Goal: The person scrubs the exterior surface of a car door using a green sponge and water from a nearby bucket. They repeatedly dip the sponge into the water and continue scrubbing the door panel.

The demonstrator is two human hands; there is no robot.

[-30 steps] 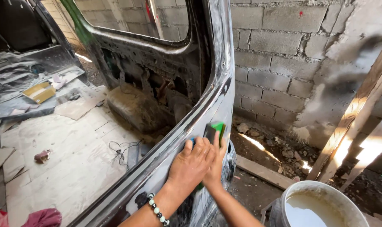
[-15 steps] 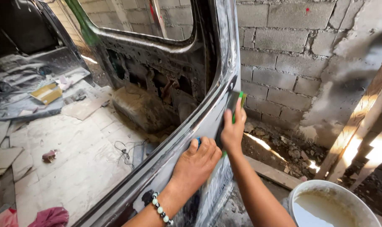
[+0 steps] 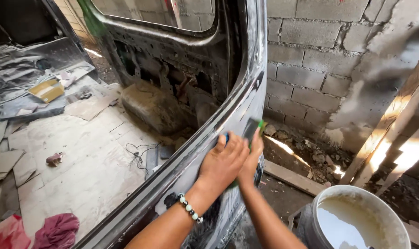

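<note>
Since half a second ago the right hand (image 3: 252, 154) has slid back down the edge of the stripped dark grey metal car door (image 3: 228, 115) and now sits just beside the left hand (image 3: 223, 163); before, it reached well ahead of it. Both hands now side by side on the door's outer skin.

Hidden/cut off: the small dark sanding block with a green edge (image 3: 254, 127) is mostly covered by the right fingers, only its upper corner shows past the fingertips. A blue bit peeks out by the left hand's fingertips, too small to identify. Door bottom and both elbows are cut off by the frame. Lower door surface looks wet, probably, view is poor there.

Right hand is pressed closed over the block, block flat against the door edge, just above and ahead of the fingers. Left hand is spread flat, fingers apart, palm on the door, holding nothing; a white and dark beaded bracelet (image 3: 189, 208) on its wrist.

Nearby: white plastic bucket of cloudy water (image 3: 354, 219) at lower right, rim partly cut off. Grey concrete block wall (image 3: 311, 55) behind. Red rag (image 3: 57, 230) on the floor at lower left.
</note>
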